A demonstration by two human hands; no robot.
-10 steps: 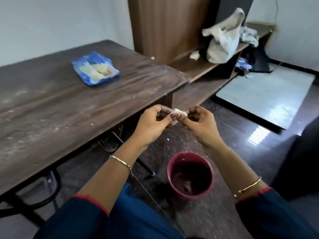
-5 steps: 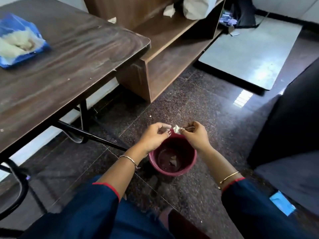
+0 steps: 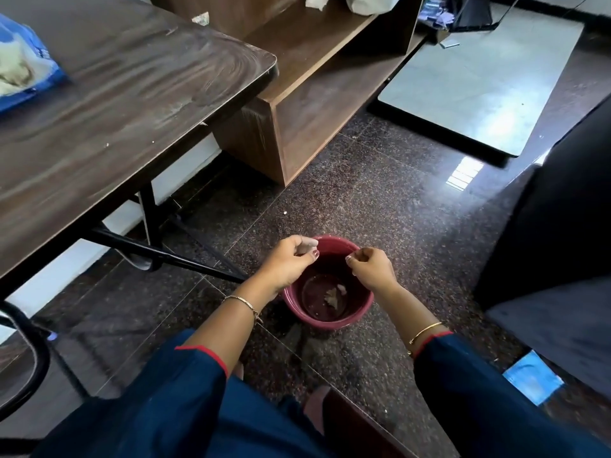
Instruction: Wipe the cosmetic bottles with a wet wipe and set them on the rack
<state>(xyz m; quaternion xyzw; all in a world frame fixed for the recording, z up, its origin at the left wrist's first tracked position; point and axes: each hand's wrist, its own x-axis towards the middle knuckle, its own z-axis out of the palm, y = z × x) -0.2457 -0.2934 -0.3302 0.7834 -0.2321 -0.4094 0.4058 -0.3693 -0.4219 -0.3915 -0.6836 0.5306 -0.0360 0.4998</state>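
Both hands hover over a red bucket [image 3: 330,320] on the dark floor. My left hand [image 3: 291,261] is above its left rim and my right hand [image 3: 372,267] above its right rim. The fingers of both are loosely curled, and neither holds anything. Crumpled pale wipe pieces [image 3: 332,297] lie at the bottom of the bucket. A blue wet-wipe pack [image 3: 23,67] lies on the dark wooden table [image 3: 132,104] at the far left. No cosmetic bottle is in view.
A low wooden shelf unit [image 3: 314,71] stands beyond the table, with a pale bag on top. A grey board [image 3: 479,81] lies on the floor at the back right. Dark furniture [image 3: 562,233] fills the right side, and a blue packet [image 3: 532,378] lies beside it.
The view has tilted down from the table to the floor. My hands went down to the bucket with the small wipe held between them and let it go; they have drawn apart.
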